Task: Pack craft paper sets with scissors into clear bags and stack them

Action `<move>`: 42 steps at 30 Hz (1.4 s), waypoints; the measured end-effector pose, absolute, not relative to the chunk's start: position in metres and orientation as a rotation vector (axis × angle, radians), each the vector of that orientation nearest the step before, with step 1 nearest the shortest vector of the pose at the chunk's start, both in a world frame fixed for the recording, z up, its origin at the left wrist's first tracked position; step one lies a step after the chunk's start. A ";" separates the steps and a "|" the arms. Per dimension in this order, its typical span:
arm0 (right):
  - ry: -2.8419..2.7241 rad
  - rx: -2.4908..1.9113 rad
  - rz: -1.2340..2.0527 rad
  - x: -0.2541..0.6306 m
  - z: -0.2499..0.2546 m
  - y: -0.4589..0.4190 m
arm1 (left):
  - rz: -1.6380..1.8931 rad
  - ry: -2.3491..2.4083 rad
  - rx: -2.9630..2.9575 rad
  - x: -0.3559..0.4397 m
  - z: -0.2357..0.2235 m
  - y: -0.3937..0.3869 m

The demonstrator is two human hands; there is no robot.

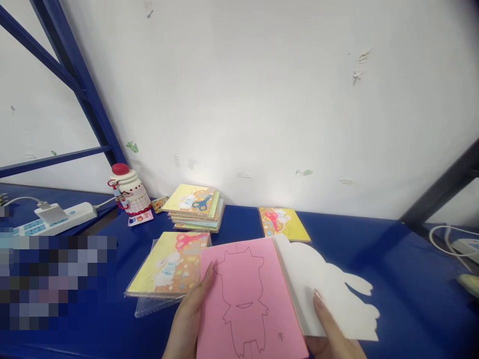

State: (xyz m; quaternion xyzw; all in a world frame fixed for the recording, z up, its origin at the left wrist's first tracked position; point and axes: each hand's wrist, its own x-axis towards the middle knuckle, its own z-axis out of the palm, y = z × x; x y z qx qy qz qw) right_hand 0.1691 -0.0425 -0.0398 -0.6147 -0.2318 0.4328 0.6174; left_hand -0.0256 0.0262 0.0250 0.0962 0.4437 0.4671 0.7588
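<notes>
My left hand (194, 309) is closed on the left edge of an open paper-cutting book, thumb along the margin. Its pink page (243, 284) carries a line-drawn horned animal figure with a small written character at the lower right. Folded out to the right is a white leaf (322, 279) with a wavy, cut-out outer edge. My right hand (333, 324) grips that leaf from below, its thumb on the white face and the other fingers mostly hidden beneath. Behind my left hand lies a yellow and orange book (168, 264) with rabbit and scissors pictures, on clear plastic wrapping (149, 305).
A stack of similar wrapped books (192, 209) stands near the wall, another single book (284, 224) to its right. A red-topped bottle (129, 189), a small pink packet (140, 218) and a white power strip (56, 219) are at left. Blue frame bars (82, 94) rise beyond the blue table (359, 254).
</notes>
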 end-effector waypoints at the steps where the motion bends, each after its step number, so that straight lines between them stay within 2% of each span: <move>1: -0.512 -1.385 1.052 0.170 -0.042 -0.041 | 0.974 0.944 0.199 -0.027 0.023 0.027; 5: -0.619 -1.402 1.066 0.176 -0.045 -0.044 | 0.871 0.903 0.171 -0.031 0.021 0.029; 9: -0.925 -1.426 0.931 0.172 -0.036 -0.049 | 0.973 1.038 0.205 -0.025 0.026 0.026; 14: -1.046 -1.351 0.923 0.158 -0.021 -0.049 | 1.049 1.180 0.301 -0.023 0.028 0.018; 21: -0.858 -1.363 1.058 0.153 -0.012 -0.041 | 0.977 0.949 0.683 -0.026 0.003 0.012; 27: -1.237 -1.600 0.714 0.167 -0.027 -0.037 | 0.753 0.805 1.253 -0.026 0.012 0.023; 33: -1.451 -1.193 0.213 0.167 -0.030 -0.040 | 0.692 0.784 1.055 -0.021 0.015 0.023; 42: -1.761 -1.324 -0.054 0.180 -0.012 -0.034 | 0.821 0.879 1.185 -0.022 0.007 0.037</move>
